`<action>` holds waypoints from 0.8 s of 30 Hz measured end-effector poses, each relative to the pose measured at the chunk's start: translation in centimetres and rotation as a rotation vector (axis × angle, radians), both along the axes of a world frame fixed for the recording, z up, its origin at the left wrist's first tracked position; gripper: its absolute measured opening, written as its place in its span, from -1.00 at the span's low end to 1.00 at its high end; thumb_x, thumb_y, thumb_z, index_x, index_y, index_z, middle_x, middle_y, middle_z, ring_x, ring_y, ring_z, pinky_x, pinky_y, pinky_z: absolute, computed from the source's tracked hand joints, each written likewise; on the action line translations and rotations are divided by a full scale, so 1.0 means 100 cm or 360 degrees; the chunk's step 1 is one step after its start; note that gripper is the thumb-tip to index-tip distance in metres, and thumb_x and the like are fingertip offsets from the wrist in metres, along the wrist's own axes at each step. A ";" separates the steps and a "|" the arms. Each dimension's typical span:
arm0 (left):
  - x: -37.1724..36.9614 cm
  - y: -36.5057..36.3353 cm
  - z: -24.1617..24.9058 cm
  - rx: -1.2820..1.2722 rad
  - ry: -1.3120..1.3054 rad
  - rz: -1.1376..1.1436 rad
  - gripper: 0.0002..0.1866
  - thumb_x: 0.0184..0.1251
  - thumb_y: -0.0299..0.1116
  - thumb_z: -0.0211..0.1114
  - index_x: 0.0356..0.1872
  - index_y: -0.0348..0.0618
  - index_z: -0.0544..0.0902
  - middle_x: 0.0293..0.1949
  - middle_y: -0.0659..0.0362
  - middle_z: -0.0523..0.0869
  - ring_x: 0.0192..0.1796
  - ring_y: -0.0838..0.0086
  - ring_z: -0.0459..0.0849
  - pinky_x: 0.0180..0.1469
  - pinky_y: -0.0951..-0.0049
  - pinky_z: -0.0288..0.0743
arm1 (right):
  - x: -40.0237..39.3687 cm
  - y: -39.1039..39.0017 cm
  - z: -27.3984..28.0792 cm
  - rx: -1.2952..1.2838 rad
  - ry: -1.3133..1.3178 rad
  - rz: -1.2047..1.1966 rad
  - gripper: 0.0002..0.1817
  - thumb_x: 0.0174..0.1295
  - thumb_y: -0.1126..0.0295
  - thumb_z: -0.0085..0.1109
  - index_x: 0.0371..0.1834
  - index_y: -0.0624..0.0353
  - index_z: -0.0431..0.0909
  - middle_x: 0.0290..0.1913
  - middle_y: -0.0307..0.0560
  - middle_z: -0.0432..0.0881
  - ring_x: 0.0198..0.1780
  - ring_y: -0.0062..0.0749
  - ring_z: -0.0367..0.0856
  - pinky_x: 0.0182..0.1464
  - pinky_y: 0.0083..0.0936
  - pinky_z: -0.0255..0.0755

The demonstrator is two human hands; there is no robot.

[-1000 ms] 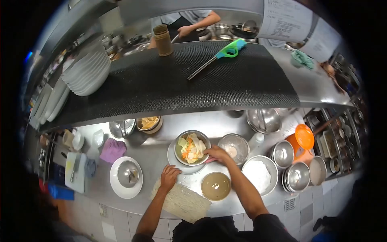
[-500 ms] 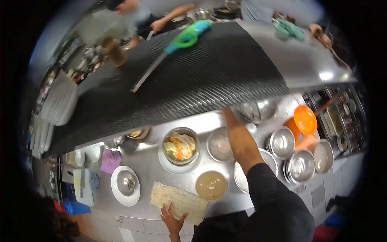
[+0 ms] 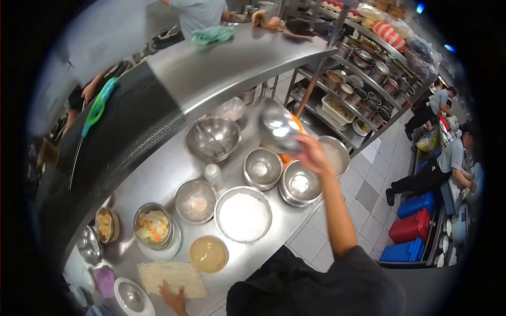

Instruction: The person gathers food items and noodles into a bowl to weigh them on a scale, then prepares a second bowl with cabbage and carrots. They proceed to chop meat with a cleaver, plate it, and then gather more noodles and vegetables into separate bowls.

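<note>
My right hand [image 3: 312, 154] grips the edge of a shiny steel bowl [image 3: 279, 125], tilted and blurred by motion, above two stacks of steel bowls. My left hand [image 3: 173, 298] lies with fingers spread on a flat slab of pale noodles [image 3: 176, 278] near the counter's front edge. Beside the slab is a round bowl of tan liquid [image 3: 208, 254]. Behind it stand a pot of chopped vegetables [image 3: 153, 227], a steel bowl with pale contents [image 3: 196, 201], and a wide pan of white powder or liquid [image 3: 243, 215].
Steel bowls [image 3: 301, 183] stand at the counter's right end, near a large steel bowl with utensils [image 3: 213, 139]. A raised shelf [image 3: 232, 60] overhangs the back, carrying a green-blue lighter [image 3: 96, 111]. A pot rack [image 3: 363, 100] stands beyond; two people work far right.
My view has swung to the right. My right hand has come out from beneath the raised shelf and now holds a steel bowl. The left hand stays on the noodle slab.
</note>
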State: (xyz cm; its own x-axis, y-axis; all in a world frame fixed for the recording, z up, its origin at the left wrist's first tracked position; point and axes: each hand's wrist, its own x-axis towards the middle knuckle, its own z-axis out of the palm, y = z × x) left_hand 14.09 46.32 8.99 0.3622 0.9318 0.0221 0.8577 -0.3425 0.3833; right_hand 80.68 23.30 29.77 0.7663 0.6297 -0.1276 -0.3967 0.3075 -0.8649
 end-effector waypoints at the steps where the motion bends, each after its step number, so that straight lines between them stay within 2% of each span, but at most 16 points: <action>1: 0.002 0.005 -0.004 0.0011 -0.0011 -0.0040 -0.09 -0.03 0.09 0.49 0.35 -0.12 0.40 0.33 -0.18 0.39 0.43 -0.13 0.22 0.44 -0.03 0.05 | 0.020 -0.050 0.010 -0.0021 -0.0063 -0.0001 -0.70 0.33 0.23 0.10 0.02 0.15 0.52 -0.02 -0.09 0.63 -0.19 -0.31 0.68 -0.14 -0.34 0.62; 2: 0.001 0.010 -0.008 0.0022 -0.0016 -0.0078 -0.03 -0.09 0.15 0.50 0.36 -0.14 0.38 0.33 -0.24 0.37 0.42 -0.16 0.23 0.47 -0.04 -0.01 | 0.050 -0.100 0.009 -0.0063 -0.0031 -0.0042 -0.70 0.32 0.27 0.12 -0.01 0.23 0.48 -0.08 0.07 0.61 -0.16 -0.13 0.69 -0.12 -0.29 0.67; 6: 0.000 0.026 -0.025 0.0390 0.0206 -0.0003 0.03 -0.16 0.25 0.49 0.34 -0.15 0.39 0.27 -0.19 0.45 0.40 -0.17 0.25 0.43 -0.07 0.07 | 0.172 -0.246 -0.008 -0.0488 -0.0083 -0.0524 -0.71 0.32 0.37 0.09 -0.03 0.37 0.44 -0.12 0.18 0.62 -0.20 -0.06 0.73 -0.22 -0.42 0.72; 7: -0.002 0.034 -0.040 0.0653 0.0228 0.0056 -0.01 -0.16 0.15 0.54 0.33 -0.14 0.40 0.30 -0.18 0.40 0.41 -0.15 0.23 0.41 -0.08 0.11 | 0.215 -0.276 -0.022 -0.0544 -0.0075 -0.0601 -0.72 0.32 0.40 0.07 -0.04 0.41 0.42 -0.11 0.22 0.61 -0.21 -0.02 0.73 -0.23 -0.40 0.73; 9: 0.041 0.003 -0.011 0.0842 0.0155 0.0218 -0.12 0.02 0.24 0.43 0.20 -0.29 0.51 -0.06 -0.37 0.63 -0.02 -0.26 0.58 0.11 -0.01 0.46 | 0.317 -0.331 -0.071 -0.0599 -0.0099 -0.0642 -0.73 0.32 0.43 0.05 -0.05 0.45 0.41 -0.11 0.27 0.60 -0.21 0.01 0.73 -0.25 -0.38 0.74; 10: 0.104 -0.045 0.039 0.0943 0.0245 0.0427 -0.20 0.05 0.13 0.46 0.14 -0.36 0.53 -0.08 -0.32 0.64 -0.06 -0.22 0.61 0.07 -0.01 0.50 | 0.361 -0.358 -0.115 -0.0564 -0.0030 -0.0801 -0.72 0.33 0.44 0.02 -0.03 0.47 0.39 -0.10 0.30 0.59 -0.23 0.03 0.73 -0.27 -0.37 0.74; 12: 0.135 -0.071 0.018 0.1181 0.0179 0.0484 -0.25 0.11 0.13 0.41 0.13 -0.33 0.51 -0.08 -0.18 0.65 -0.11 -0.01 0.65 -0.02 0.13 0.57 | 0.470 -0.385 -0.125 -0.0501 -0.0001 -0.0911 -0.71 0.34 0.45 0.00 -0.01 0.50 0.38 -0.09 0.34 0.58 -0.25 0.05 0.73 -0.29 -0.36 0.74; 13: 0.137 -0.075 0.023 0.1194 0.0251 0.0483 -0.25 0.11 0.13 0.41 0.13 -0.33 0.51 -0.08 -0.18 0.65 -0.11 -0.01 0.65 -0.02 0.13 0.57 | 0.495 -0.402 -0.145 -0.0418 0.0167 -0.1074 -0.71 0.33 0.46 -0.02 0.00 0.48 0.38 -0.06 0.33 0.58 -0.16 0.06 0.71 -0.16 -0.30 0.71; 15: 0.158 -0.104 0.004 0.0294 0.0561 0.0839 -0.12 -0.09 -0.01 0.55 0.31 -0.14 0.43 0.32 -0.18 0.37 0.41 -0.12 0.23 0.40 -0.06 0.15 | 0.563 -0.422 -0.173 -0.0187 0.0243 -0.1218 -0.66 0.34 0.45 -0.05 0.07 0.49 0.35 -0.01 0.35 0.57 -0.04 0.09 0.67 0.01 -0.22 0.67; 16: 0.198 -0.135 0.029 0.0292 0.0441 0.0936 -0.22 -0.02 -0.19 0.52 0.29 -0.15 0.43 0.32 -0.18 0.35 0.40 -0.09 0.26 0.40 -0.01 0.17 | 0.615 -0.454 -0.214 -0.0070 0.0192 -0.1167 -0.61 0.35 0.42 -0.05 0.13 0.52 0.32 0.03 0.37 0.55 -0.01 0.09 0.65 0.04 -0.20 0.65; 17: 0.195 -0.148 0.025 0.0442 0.0151 0.0881 -0.27 0.02 -0.29 0.50 0.29 -0.17 0.43 0.29 -0.18 0.39 0.38 -0.07 0.28 0.39 0.05 0.21 | 0.663 -0.492 -0.236 0.0027 0.0177 -0.0809 -0.55 0.39 0.33 -0.03 0.16 0.53 0.34 0.06 0.32 0.56 -0.03 -0.01 0.67 0.08 -0.25 0.61; 18: 0.193 -0.156 0.033 0.0487 0.0271 0.0857 -0.31 0.05 -0.33 0.48 0.27 -0.19 0.43 0.28 -0.17 0.41 0.37 -0.06 0.29 0.38 0.07 0.21 | 0.651 -0.480 -0.225 -0.0322 -0.0502 -0.0646 -0.54 0.40 0.24 -0.01 0.15 0.45 0.41 0.09 0.25 0.57 -0.05 -0.10 0.68 0.09 -0.36 0.60; 19: 0.196 -0.164 0.041 0.0573 0.0480 0.1008 -0.37 0.20 -0.20 0.39 0.28 -0.15 0.43 0.28 -0.10 0.44 0.37 -0.01 0.31 0.41 0.08 0.16 | 0.672 -0.477 -0.219 -0.0186 -0.0124 -0.0752 -0.55 0.41 0.21 -0.01 0.18 0.35 0.40 0.15 0.17 0.53 0.05 -0.05 0.62 0.12 -0.23 0.57; 21: 0.236 -0.171 0.092 0.0526 0.0261 0.1181 -0.36 0.14 -0.33 0.44 0.27 -0.15 0.43 0.26 -0.10 0.45 0.39 -0.01 0.28 0.42 0.09 0.15 | 0.715 -0.472 -0.205 0.0195 0.0626 -0.1121 -0.56 0.42 0.14 -0.03 0.25 0.14 0.38 0.27 0.00 0.44 0.25 0.07 0.49 0.19 0.03 0.51; 22: 0.241 -0.167 0.103 0.0601 0.0152 0.1205 -0.40 0.14 -0.36 0.43 0.24 -0.15 0.46 0.24 -0.09 0.47 0.34 0.02 0.33 0.37 0.13 0.21 | 0.705 -0.451 -0.185 0.0008 0.0678 -0.1311 -0.57 0.42 0.15 -0.03 0.24 0.13 0.36 0.32 -0.02 0.36 0.28 0.11 0.45 0.24 0.22 0.42; 24: 0.264 -0.163 0.126 0.0716 0.0012 0.1263 -0.52 0.17 -0.41 0.38 0.16 -0.13 0.53 0.09 -0.03 0.55 0.09 0.13 0.55 0.11 0.23 0.45 | 0.699 -0.438 -0.196 -0.0152 0.0355 -0.0882 -0.43 0.42 0.01 -0.07 0.30 0.22 0.27 0.30 0.30 0.38 0.34 0.07 0.40 0.25 0.05 0.44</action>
